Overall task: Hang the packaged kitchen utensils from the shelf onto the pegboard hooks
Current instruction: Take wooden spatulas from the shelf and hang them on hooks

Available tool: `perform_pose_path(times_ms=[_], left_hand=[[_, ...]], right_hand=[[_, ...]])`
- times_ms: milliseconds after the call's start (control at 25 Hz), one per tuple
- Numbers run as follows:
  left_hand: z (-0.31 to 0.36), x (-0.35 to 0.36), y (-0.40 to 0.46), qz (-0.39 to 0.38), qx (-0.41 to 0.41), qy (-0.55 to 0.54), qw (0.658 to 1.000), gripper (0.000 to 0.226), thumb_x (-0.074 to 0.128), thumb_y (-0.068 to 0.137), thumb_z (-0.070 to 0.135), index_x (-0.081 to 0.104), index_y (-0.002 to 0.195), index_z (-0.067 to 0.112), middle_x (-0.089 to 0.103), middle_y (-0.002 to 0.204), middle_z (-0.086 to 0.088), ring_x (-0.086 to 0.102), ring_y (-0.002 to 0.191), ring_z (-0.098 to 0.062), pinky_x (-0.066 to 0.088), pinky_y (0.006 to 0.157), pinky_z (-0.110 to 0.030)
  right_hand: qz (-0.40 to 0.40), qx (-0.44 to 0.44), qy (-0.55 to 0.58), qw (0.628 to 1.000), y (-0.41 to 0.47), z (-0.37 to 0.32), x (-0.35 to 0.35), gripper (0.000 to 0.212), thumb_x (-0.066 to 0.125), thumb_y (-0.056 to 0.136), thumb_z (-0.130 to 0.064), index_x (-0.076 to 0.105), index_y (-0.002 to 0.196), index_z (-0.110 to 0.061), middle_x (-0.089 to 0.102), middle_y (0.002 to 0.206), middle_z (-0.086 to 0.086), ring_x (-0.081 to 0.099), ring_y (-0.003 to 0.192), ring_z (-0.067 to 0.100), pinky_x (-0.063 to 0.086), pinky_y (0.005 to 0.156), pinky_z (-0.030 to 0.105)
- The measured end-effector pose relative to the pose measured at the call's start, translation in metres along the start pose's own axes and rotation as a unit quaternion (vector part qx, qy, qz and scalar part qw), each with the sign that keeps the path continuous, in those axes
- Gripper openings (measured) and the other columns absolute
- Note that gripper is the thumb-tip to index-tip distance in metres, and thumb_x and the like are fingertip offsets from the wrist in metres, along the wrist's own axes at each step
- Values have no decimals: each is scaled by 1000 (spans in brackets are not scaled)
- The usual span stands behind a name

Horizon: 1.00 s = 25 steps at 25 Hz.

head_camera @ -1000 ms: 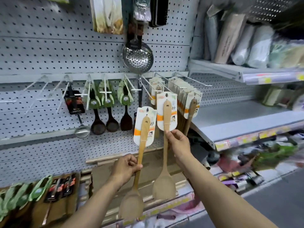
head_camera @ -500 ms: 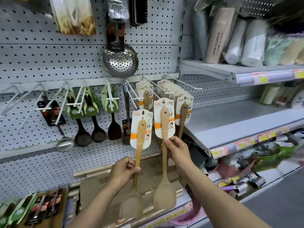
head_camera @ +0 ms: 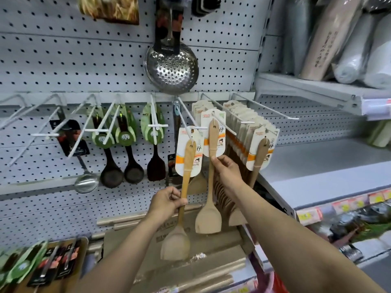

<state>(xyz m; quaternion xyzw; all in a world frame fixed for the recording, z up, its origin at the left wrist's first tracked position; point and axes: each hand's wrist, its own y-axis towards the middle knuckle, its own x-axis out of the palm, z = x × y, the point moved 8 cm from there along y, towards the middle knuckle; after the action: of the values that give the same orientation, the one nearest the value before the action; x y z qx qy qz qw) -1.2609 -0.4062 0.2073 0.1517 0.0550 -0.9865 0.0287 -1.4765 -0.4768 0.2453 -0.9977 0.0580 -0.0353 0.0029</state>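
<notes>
**Two wooden spatulas held up at the pegboard hooks**

Grey perforated pegboard wall (head_camera: 63, 66) fills left and centre of frame; top rows cut off by upper edge, so items hung there show only their lower parts. Grey metal shelf (head_camera: 321, 166) at centre right is bare on its visible top; the shelf above it carries wrapped rolls, cut off at the right edge. Lower right corner is blurred, goods there unreadable.

Round perforated steel skimmer (head_camera: 171, 69) hangs upper centre, its handle half behind a dark card. Row of white wire hooks (head_camera: 25, 115) at left centre; the leftmost ones carry nothing. Dark spoons on green cards (head_camera: 112, 172) hang centre left. Dense pack of carded wooden spatulas (head_camera: 245, 134) fills the hook right of centre; cards overlap, count not readable.

Left hand (head_camera: 167, 205), lower centre, closed in a fist around the handle of a pale wooden spatula on a white-and-orange card (head_camera: 186, 166); card top sits at a hook tip, whether threaded cannot be told. Right hand (head_camera: 227, 172), centre, pinches the handle of a second carded wooden spatula (head_camera: 212, 144) just under its card; card is up against a wire hook, hole hidden. Both blades hang free above brown cardboard boxes (head_camera: 211, 269) at bottom centre. Card print too small to read.
</notes>
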Motion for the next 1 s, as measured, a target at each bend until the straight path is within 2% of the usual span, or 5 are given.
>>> perform_pose_path(times_ms=[200, 440, 720, 880, 1000], left_hand=[[-5, 0, 9, 6, 6, 23, 1000, 18, 78, 78, 9, 61, 77, 8, 68, 72, -5, 72, 73, -19, 61, 70, -33], [-11, -4, -4, 38, 6, 21, 999, 19, 81, 75, 9, 62, 76, 8, 69, 74, -9, 71, 76, -25, 61, 72, -40], [-5, 15, -45, 78, 4, 11, 997, 18, 82, 74, 12, 65, 77, 11, 71, 80, -11, 71, 80, -26, 61, 74, -40], [3, 38, -72, 90, 5, -14, 996, 18, 81, 75, 7, 63, 75, 10, 67, 74, -6, 69, 76, -22, 61, 75, -41], [8, 63, -88, 80, 18, -26, 996, 21, 80, 74, 2, 61, 74, 10, 60, 69, -5, 61, 70, -19, 58, 76, -45]], right_hand=[[3, 21, 3, 1000, 29, 8, 6, 16, 68, 93, -34, 68, 83, -22, 70, 84, 1, 62, 79, 20, 49, 69, 34], [-12, 32, -24, 999, 40, 11, 5, 16, 70, 88, -41, 71, 79, -28, 72, 91, 5, 62, 86, 25, 48, 78, 40], [-66, 60, -32, 995, -4, -6, -5, 28, 67, 92, -39, 68, 115, -22, 71, 110, -2, 65, 107, 17, 53, 99, 41], [-169, 41, 75, 982, -56, -32, 1, 36, 64, 94, -40, 71, 113, -10, 77, 102, 4, 73, 94, 18, 58, 84, 32], [-167, -12, 30, 985, -81, -47, -8, 30, 73, 89, -26, 70, 108, -2, 77, 96, 6, 70, 86, 17, 58, 78, 30]])
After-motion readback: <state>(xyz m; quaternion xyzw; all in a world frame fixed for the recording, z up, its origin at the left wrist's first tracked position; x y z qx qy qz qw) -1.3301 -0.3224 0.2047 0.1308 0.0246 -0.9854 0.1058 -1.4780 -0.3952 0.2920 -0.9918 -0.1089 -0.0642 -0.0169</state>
